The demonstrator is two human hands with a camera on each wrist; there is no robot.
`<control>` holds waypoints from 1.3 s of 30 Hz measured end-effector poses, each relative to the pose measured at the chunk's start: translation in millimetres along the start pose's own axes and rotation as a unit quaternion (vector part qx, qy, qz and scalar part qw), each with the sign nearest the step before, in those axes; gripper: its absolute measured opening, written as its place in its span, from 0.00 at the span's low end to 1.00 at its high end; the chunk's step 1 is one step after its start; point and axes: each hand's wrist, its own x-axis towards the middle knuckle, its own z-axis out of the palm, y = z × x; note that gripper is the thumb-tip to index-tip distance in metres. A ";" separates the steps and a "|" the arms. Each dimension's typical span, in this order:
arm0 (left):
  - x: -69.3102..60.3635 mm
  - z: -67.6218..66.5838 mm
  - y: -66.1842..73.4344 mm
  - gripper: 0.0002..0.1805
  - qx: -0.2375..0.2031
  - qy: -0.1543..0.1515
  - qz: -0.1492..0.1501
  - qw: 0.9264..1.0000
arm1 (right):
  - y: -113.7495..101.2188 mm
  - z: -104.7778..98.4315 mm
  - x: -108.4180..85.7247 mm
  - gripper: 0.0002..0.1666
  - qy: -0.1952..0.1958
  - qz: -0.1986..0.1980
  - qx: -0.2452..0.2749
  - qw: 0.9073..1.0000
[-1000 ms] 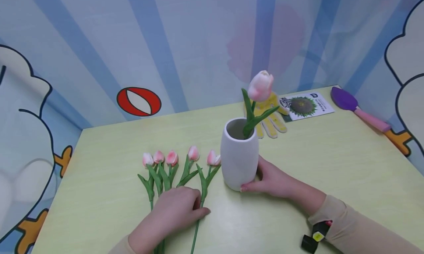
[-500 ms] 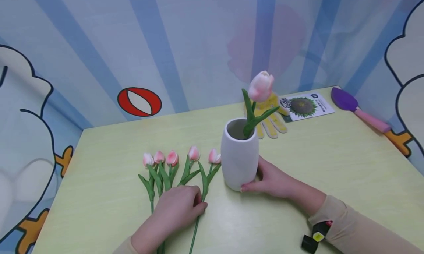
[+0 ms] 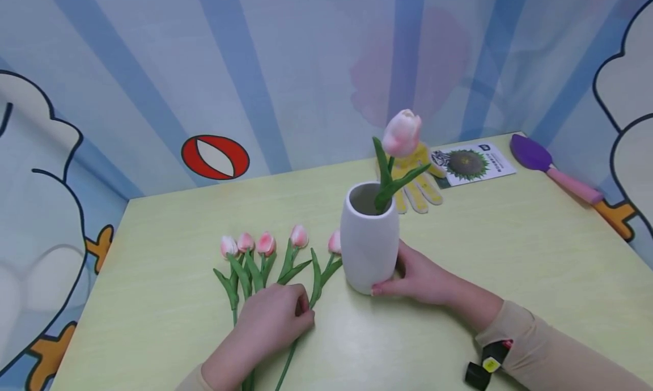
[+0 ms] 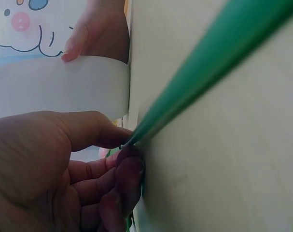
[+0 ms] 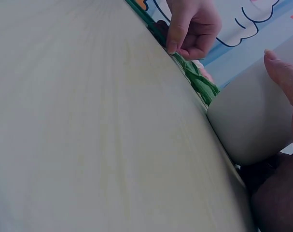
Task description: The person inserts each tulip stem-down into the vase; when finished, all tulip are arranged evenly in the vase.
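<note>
My left hand (image 3: 275,317) pinches the green stem (image 4: 185,82) of a pink tulip (image 3: 334,242) between thumb and fingers, low over the table. That tulip's bloom lies by the left side of a white vase (image 3: 369,249), partly hidden behind it. My right hand (image 3: 418,272) grips the vase around its lower right side, thumb across the front. The vase stands upright with one pink tulip (image 3: 402,133) in it, leaning toward the right of its rim. Several other pink tulips (image 3: 265,243) lie side by side around and under my left hand, their stems partly covered by it.
Behind the vase lies a yellow and white glove (image 3: 418,190), beside a card with a plant picture (image 3: 466,163). A purple trowel with a pink handle (image 3: 556,167) lies at the back right. A printed backdrop (image 3: 316,68) rises behind the table (image 3: 168,238).
My left hand has drawn slightly left, closing on the stem. The rightmost tulip has tilted, its bloom shifting right behind the vase and its stem end left. My right hand and the vase stay put.
</note>
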 end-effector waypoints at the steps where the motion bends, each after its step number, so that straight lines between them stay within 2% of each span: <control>1: -0.5 0.0 -0.4 0.09 -0.002 0.000 -0.001 1.000 | 0.2 0.2 0.2 0.55 0.000 0.001 0.001 1.000; 9: 0.5 -1.5 -4.3 0.05 -0.040 0.001 0.005 0.999 | 0.5 2.0 1.0 0.55 0.002 -0.002 0.011 1.000; 17: -1.7 -10.5 -1.6 0.02 -0.115 -0.039 0.011 0.993 | 1.0 1.0 1.3 0.55 0.000 -0.005 0.009 1.000; 23: -6.1 -19.6 4.1 0.02 -0.130 -0.035 0.012 0.991 | 0.2 0.8 1.2 0.55 0.000 -0.005 0.014 1.000; 27: -8.4 -24.9 8.1 0.03 -0.157 -0.036 0.007 0.987 | 1.3 0.5 1.0 0.55 0.000 -0.001 0.015 1.000; 33: -8.4 -29.2 10.0 0.06 -0.191 -0.019 0.007 0.981 | 1.1 -0.1 0.6 0.55 0.000 0.007 0.014 1.000; 39: -7.9 -32.1 9.6 0.12 -0.241 -0.014 -0.006 0.970 | -0.1 -0.1 0.2 0.56 0.000 0.018 0.009 1.000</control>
